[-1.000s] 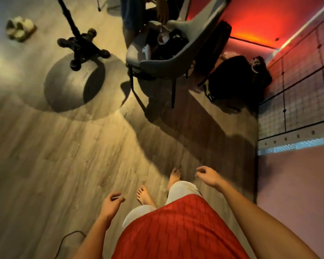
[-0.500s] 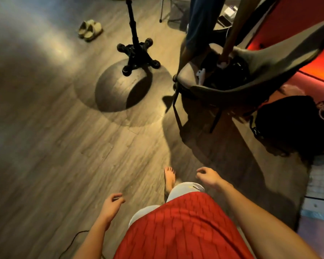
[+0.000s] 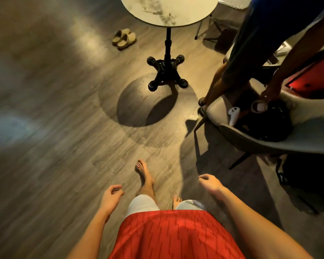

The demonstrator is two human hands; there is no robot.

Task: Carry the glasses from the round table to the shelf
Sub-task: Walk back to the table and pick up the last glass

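The round table [image 3: 168,11] with a pale marbled top stands ahead at the top of the view, on a black pedestal foot [image 3: 166,73]. The part of its top that shows carries no glasses; the far part is cut off by the frame. No shelf is in view. My left hand [image 3: 111,198] hangs low at the left with loosely curled fingers and holds nothing. My right hand [image 3: 209,185] hangs at the right, also loosely curled and empty. Both hands are well short of the table, over the wooden floor.
A grey chair [image 3: 269,139] with a black bag [image 3: 267,122] and a white controller [image 3: 234,114] stands at the right. Another person [image 3: 251,45] bends over it. A pair of sandals [image 3: 124,38] lies left of the table. A dark bag [image 3: 307,176] sits at far right.
The view has swung left and forward: the round table top has come into sight, and the red wall and tiled area have left the frame. My hands stay hanging and empty.
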